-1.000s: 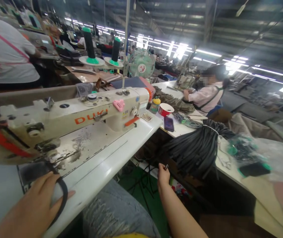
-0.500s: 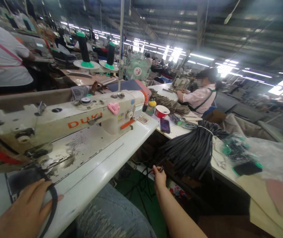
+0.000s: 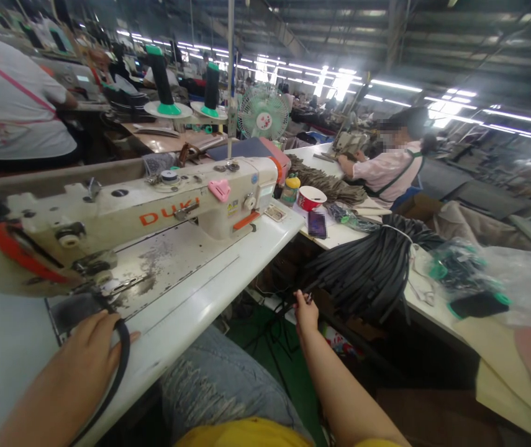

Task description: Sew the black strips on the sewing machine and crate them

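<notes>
My left hand point(image 3: 86, 360) rests on the white sewing table by the needle end of the sewing machine point(image 3: 190, 217). A black strap point(image 3: 118, 366) runs from under the needle area, between its thumb and fingers, and down toward the table's front edge. My right hand point(image 3: 307, 313) is out past the table's edge, low and in front of a bundle of black straps point(image 3: 367, 270). Its fingers are closed round a small dark thing, mostly hidden, whose kind I cannot make out.
A side table holds a phone point(image 3: 317, 225), a red and white bowl point(image 3: 312, 197), a yellow-lidded jar point(image 3: 290, 189) and plastic-wrapped thread spools point(image 3: 461, 267). Two thread cones point(image 3: 160, 81) stand behind the machine near a green fan point(image 3: 264, 115). A co-worker point(image 3: 393, 161) sits beyond.
The view has shifted slightly, so the machine and tables appear further right and a little higher. Both hands keep nearly the same places and grips.
</notes>
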`<state>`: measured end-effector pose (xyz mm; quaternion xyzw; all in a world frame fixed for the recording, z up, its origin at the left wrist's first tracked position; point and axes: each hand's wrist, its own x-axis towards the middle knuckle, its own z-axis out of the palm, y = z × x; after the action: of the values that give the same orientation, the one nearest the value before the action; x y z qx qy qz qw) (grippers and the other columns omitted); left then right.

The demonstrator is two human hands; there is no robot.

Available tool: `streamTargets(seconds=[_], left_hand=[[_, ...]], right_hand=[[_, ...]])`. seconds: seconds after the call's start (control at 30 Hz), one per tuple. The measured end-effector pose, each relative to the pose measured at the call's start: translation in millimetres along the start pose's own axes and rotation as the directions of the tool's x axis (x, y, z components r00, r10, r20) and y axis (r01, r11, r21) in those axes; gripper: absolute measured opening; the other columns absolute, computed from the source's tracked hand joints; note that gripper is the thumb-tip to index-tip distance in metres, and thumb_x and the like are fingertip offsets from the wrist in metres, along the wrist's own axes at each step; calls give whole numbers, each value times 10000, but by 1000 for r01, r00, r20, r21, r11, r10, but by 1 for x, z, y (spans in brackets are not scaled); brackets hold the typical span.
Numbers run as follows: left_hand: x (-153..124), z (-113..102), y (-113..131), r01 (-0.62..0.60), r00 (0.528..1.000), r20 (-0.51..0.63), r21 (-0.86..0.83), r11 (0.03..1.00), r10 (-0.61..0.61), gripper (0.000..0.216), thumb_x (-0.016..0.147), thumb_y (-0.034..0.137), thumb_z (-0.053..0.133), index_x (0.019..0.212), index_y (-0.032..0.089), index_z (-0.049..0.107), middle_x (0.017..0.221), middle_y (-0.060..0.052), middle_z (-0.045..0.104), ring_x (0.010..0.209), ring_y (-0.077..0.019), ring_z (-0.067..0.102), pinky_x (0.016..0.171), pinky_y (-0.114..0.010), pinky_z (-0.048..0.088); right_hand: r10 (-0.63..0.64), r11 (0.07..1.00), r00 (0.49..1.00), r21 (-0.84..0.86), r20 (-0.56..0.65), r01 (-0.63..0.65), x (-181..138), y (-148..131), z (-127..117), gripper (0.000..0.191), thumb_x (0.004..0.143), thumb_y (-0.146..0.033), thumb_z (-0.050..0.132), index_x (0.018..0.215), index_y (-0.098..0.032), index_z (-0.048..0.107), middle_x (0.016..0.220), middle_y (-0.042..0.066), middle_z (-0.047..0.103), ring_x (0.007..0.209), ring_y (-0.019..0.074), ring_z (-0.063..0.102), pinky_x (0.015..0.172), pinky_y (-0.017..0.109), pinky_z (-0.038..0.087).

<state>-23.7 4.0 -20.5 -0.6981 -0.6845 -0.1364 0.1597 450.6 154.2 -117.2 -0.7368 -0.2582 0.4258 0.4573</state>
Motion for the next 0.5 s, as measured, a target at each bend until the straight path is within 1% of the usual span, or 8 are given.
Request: streamTargets(seconds=[0.1,0.17,0.23,0.37,0.43,0.5], left_hand=[[1,-8,5,-18,1000,22,34,999,17,509,1067,466,238,1300,107,513,1269,-178,593,1222,-307,599,1098,-462,521],[1,-9,5,-37,999,33,27,999,36,524,1068,459,224,1287,94,529,1250,-186,598,1203,-316,606,1091,-474,522],[1,-8,5,-43,999,33,24,999,42,537,1067,448,220,1286,75,539,1241,-194,604,1202,-322,607,1084,-484,523],[3,-9,7,-41,999,13,40,998,41,583,1065,442,196,1297,35,543,1258,-217,607,1232,-327,595,1112,-497,499],[4,-9,8,-36,999,8,34,999,36,589,1059,444,195,1277,33,556,1248,-220,621,1221,-326,604,1128,-491,488],[5,-9,9,-4,1000,9,5,1000,4,580,1044,459,210,1262,61,571,1237,-198,642,1213,-320,614,1141,-473,483]], right_hand=[[57,997,992,-64,115,-50,-24,23,12,258,998,-400,677,1051,-147,679,912,1,695,699,112,654,627,260,576],[77,993,985,-96,154,-62,-33,32,15,253,996,-393,682,1048,-146,681,908,1,696,697,111,655,629,262,578],[58,994,988,-105,140,-43,-29,28,12,271,1002,-411,669,1076,-150,676,926,7,697,711,116,658,644,273,582],[-39,996,998,-84,39,42,-10,8,2,341,1027,-475,607,1156,-164,660,1004,27,699,783,140,674,701,307,592],[-52,995,997,-86,59,57,-13,7,3,316,1018,-458,627,1119,-163,673,1000,23,701,794,144,676,710,308,595],[-39,995,992,-91,123,51,-24,13,8,274,998,-420,669,1072,-156,683,970,15,703,770,137,673,692,296,593]])
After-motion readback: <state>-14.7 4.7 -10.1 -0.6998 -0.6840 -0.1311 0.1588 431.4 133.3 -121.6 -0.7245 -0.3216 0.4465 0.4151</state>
